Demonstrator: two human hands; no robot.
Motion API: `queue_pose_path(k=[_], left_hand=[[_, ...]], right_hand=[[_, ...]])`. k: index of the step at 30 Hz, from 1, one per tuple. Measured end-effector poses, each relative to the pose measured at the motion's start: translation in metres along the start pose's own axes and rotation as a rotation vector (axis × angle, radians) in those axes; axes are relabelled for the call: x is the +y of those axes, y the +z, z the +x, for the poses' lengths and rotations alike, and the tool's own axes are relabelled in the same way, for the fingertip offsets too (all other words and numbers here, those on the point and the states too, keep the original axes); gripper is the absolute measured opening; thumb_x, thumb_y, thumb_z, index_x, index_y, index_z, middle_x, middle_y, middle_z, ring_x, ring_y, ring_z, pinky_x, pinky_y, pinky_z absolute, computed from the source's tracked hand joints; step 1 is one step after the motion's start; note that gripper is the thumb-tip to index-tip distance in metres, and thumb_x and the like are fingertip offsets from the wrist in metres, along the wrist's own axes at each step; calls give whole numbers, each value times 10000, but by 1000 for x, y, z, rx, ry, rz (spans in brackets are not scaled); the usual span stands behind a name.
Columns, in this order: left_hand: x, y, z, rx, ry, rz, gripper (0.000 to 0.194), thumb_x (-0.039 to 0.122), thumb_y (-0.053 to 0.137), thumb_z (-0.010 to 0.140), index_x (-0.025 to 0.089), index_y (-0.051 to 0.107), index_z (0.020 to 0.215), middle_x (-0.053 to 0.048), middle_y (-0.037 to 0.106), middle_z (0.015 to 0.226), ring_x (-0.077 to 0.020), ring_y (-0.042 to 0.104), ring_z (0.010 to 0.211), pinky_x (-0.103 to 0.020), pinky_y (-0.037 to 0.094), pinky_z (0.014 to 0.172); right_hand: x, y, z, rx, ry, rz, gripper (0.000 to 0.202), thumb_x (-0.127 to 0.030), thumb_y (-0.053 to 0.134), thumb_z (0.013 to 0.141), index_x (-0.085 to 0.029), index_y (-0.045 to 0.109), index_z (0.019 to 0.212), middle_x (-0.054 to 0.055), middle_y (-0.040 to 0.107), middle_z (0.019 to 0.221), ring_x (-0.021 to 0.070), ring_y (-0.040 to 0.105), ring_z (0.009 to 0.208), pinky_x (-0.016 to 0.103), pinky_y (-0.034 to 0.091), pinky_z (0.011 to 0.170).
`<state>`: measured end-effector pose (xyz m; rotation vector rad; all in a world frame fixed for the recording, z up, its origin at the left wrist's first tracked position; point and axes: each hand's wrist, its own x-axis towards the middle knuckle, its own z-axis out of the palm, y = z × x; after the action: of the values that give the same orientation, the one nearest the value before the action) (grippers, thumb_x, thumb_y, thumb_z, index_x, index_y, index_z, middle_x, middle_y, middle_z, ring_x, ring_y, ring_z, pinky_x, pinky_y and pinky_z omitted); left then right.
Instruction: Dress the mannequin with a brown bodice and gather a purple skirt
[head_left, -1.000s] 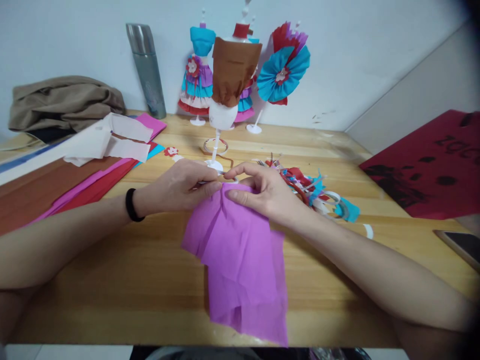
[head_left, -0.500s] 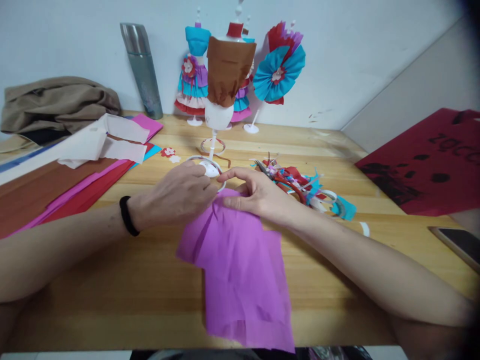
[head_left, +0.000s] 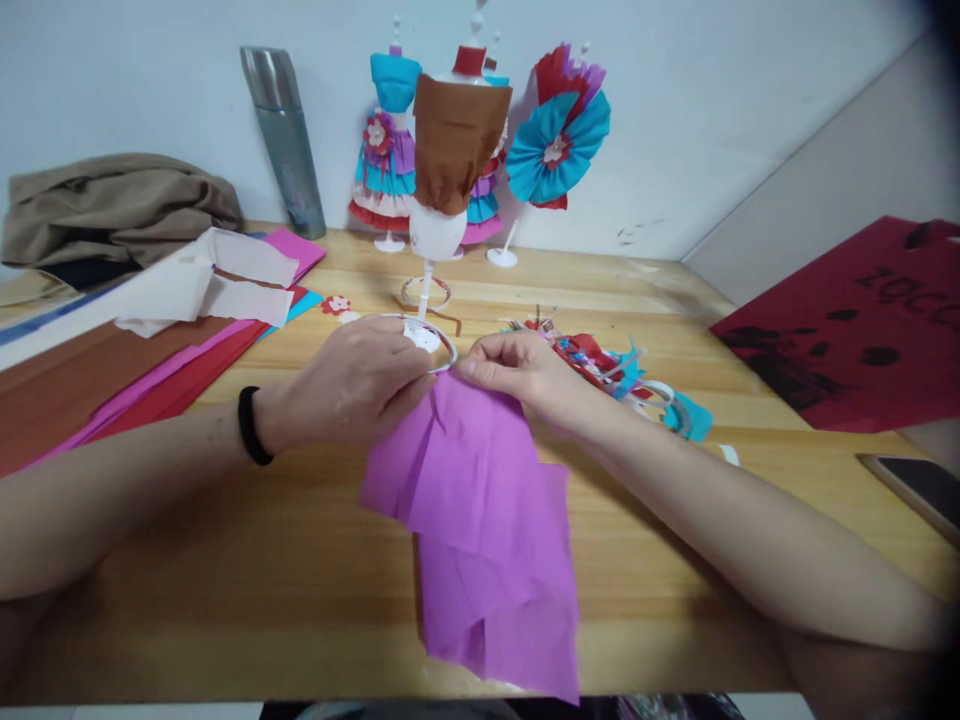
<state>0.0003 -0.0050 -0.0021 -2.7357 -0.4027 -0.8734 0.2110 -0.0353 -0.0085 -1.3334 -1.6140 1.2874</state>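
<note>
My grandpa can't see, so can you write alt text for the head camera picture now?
A person's left hand holds a pale ring while the right hand pinches the top of a purple sheet over a wooden table. Behind them, a white dress stand wears a brown top, with more colourfully dressed stands and a bottle farther back.

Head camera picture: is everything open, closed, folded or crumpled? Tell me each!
Purple crepe paper: layered, creased near the top
Left hand: fingers curled at its top edge
Right hand: pinching its top edge
Front dress form: brown top on, white lower part bare
Flask: capped
Khaki cloth: crumpled
Phone: partly visible, screen dark
</note>
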Motion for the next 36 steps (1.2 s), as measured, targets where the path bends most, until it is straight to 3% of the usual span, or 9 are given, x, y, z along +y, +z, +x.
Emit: queue_pose_path(k=[3, 9, 25, 30, 36], left_hand=[[-1, 1, -1, -12, -16, -16, 308, 151, 438, 911, 196, 408, 608, 6, 452, 556, -142, 389, 541, -299, 253, 533], [-1, 4, 1, -8, -17, -6, 299, 126, 434, 885, 202, 389, 600, 11, 419, 539, -148, 374, 533, -299, 237, 525], [-3, 7, -5, -27, -58, 10, 322, 173, 430, 919, 196, 389, 600, 3, 448, 552, -146, 378, 554, -302, 239, 546], [-4, 6, -3, -46, -90, -13, 320, 180, 408, 924, 192, 412, 604, 8, 450, 549, -142, 394, 550, -297, 255, 542], [-6, -1, 2, -95, -176, -174, 386, 226, 423, 946, 187, 345, 570, 33, 376, 509, -114, 347, 518, -278, 235, 520]], right_hand=[[0, 3, -1, 6, 23, -7, 368, -483, 758, 639, -165, 573, 625, -43, 467, 542, 71, 353, 492, 242, 256, 483], [-5, 9, -6, 95, -123, -84, 224, -378, 696, 701, -176, 620, 645, -17, 541, 593, 103, 434, 550, 248, 318, 510], [-8, 15, -18, 94, -321, -169, 156, -297, 643, 794, -200, 624, 673, 11, 629, 660, 143, 541, 622, 288, 408, 602], [-11, 13, -18, 102, -290, -177, 185, -356, 655, 784, -202, 632, 684, 12, 613, 656, 144, 530, 617, 282, 395, 573], [-10, 2, -9, 39, -115, -86, 288, -427, 750, 696, -182, 612, 632, -18, 527, 581, 106, 441, 534, 250, 338, 488]])
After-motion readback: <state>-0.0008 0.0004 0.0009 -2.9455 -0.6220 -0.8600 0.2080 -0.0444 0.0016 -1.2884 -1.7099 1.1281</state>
